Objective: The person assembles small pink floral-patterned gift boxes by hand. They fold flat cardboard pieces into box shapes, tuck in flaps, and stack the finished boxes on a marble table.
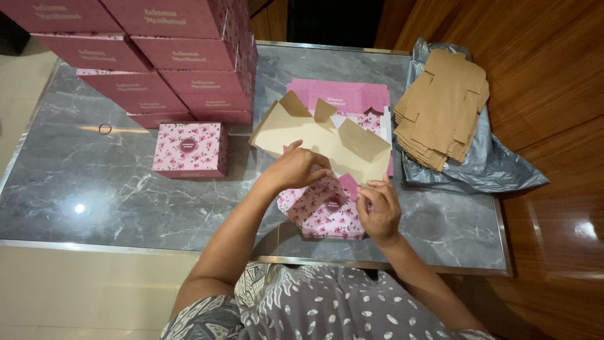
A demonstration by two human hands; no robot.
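Beside hands (340,189), brown flats (442,107), finished boxes (190,149).

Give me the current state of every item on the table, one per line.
Box in hand: half-folded, flaps open, held by left hand and right hand.
Floral box: assembled, closed.
Stacked pink boxes: closed, piled.
Brown blanks: flat, stacked on grey bag.

The left hand (296,169) and right hand (379,208) are gripping a half-folded pink floral box (327,157) over the grey marble counter (126,195). A finished floral box (190,149) is sitting left, near stacked pink boxes (182,56); flat brown blanks (443,107) are lying right.
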